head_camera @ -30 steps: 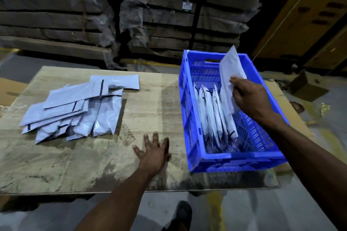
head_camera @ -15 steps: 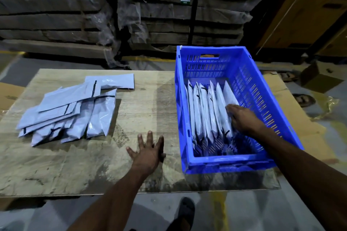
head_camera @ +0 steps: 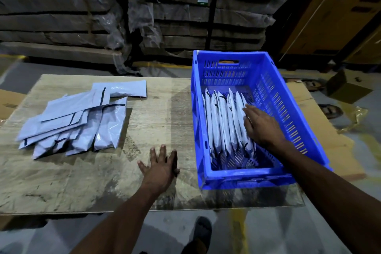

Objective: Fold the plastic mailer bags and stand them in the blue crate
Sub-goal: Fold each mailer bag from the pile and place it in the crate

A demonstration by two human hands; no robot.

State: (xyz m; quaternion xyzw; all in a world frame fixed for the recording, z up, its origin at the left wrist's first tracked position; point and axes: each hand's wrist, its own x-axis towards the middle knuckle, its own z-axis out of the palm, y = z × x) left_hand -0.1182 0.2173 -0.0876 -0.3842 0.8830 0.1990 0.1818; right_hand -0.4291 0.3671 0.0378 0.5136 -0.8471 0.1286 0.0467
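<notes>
A blue crate [head_camera: 288,97] stands on the right of the worn wooden table [head_camera: 82,181]. Inside it several folded white mailer bags [head_camera: 222,121] stand on edge in a row against the left wall. My right hand [head_camera: 261,126] reaches into the crate and lies with straight fingers against the rightmost folded bag. My left hand [head_camera: 160,167] rests flat, fingers spread, on the table just left of the crate. A loose pile of unfolded grey-white mailer bags [head_camera: 78,117] lies on the table's left side.
Wrapped stacks of boards [head_camera: 195,16] rise behind the table. Flattened cardboard [head_camera: 321,130] lies under and right of the crate, with a small box [head_camera: 346,88] and sandals on the floor beyond. My foot [head_camera: 200,235] shows below the table's near edge.
My right hand lowered the folded bag it held above the crate into the row, let go of it, and now lies against it. The left hand stayed flat on the table.
</notes>
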